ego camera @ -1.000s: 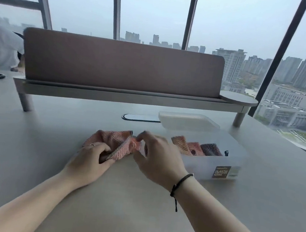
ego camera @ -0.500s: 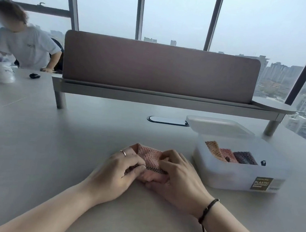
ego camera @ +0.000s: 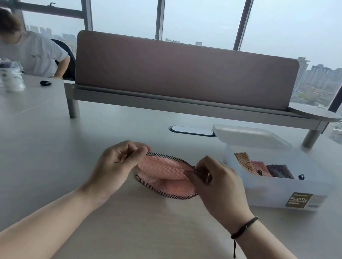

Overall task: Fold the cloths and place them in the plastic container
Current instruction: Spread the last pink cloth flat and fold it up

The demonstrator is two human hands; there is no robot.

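Unfolded again since half a second back: pink cloth now stretched between left hand and right hand, each pinching a top corner, lower edge on table. Best to keep corners level, fold toward self, then drop into plastic container right of right hand.

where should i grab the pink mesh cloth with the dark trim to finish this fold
Grip the pink mesh cloth with dark trim at its raised far edge, from above at both ends, where the left hand and right hand pinch it; the near edge lies flat.
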